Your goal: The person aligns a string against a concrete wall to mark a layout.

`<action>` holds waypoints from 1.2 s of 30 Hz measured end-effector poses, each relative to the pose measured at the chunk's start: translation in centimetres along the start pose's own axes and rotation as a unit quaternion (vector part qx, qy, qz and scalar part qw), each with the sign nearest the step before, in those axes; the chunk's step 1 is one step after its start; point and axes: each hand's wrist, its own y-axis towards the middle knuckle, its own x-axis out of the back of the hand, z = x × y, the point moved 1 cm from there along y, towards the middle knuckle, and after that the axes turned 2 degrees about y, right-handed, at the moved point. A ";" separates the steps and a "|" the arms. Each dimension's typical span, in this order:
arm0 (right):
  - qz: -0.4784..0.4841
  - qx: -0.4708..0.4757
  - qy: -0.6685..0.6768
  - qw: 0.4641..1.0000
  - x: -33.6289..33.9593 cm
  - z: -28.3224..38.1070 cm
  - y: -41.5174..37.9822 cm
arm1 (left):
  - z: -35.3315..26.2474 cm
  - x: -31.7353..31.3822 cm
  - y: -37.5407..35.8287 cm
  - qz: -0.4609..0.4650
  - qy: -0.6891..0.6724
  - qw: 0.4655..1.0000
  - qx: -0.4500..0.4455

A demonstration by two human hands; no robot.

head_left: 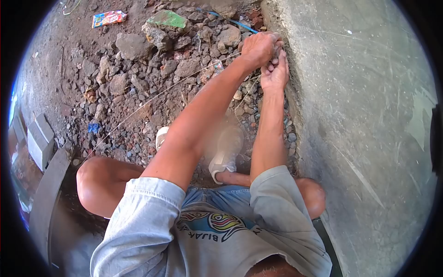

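My left hand point(260, 48) is closed, knuckles up, beside the concrete edge. A thin pale string point(152, 99) runs taut from it down to the left, towards my knee. Pressed against it from below is my right hand point(275, 76), its fingers curled up and the palm partly showing. The fingertips of both hands meet; whatever is pinched between them is too small or hidden to make out. A blue cord point(230, 21) lies on the ground and reaches up to the left hand's knuckles, where its end is hidden.
A concrete slab point(364, 138) fills the right side. Broken rock and gravel point(134, 46) cover the ground ahead, with a green shard point(167, 19), a red-blue wrapper point(109, 19) and a blue scrap point(93, 128). Grey blocks point(40, 138) stand at the left. My shoes point(226, 152) are below my arms.
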 end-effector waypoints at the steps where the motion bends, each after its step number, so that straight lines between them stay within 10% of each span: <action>1: 0.002 -0.031 0.040 0.999 0.5 -0.1 0.7 | 0.0 -0.2 0.0 -0.015 -0.013 1.000 0.007; 9: 0.178 -0.124 0.179 0.960 -0.3 1.0 1.8 | -0.6 -0.8 1.2 0.019 -0.072 0.995 0.074; 25: 0.108 -0.060 0.199 0.972 -1.6 0.9 0.4 | 0.1 -1.4 1.5 0.040 -0.182 0.977 0.100; 29: 0.034 0.159 -0.134 0.978 -2.3 1.2 -1.6 | 1.0 -1.9 2.0 0.055 -0.193 0.977 0.069; 32: -0.030 0.385 -0.448 0.806 -3.7 1.4 -3.6 | 1.8 -2.7 2.7 0.088 -0.261 0.958 0.080; 36: -0.041 0.378 -0.495 0.781 -4.7 1.4 -5.6 | 1.7 -2.3 3.5 0.134 -0.318 0.932 0.113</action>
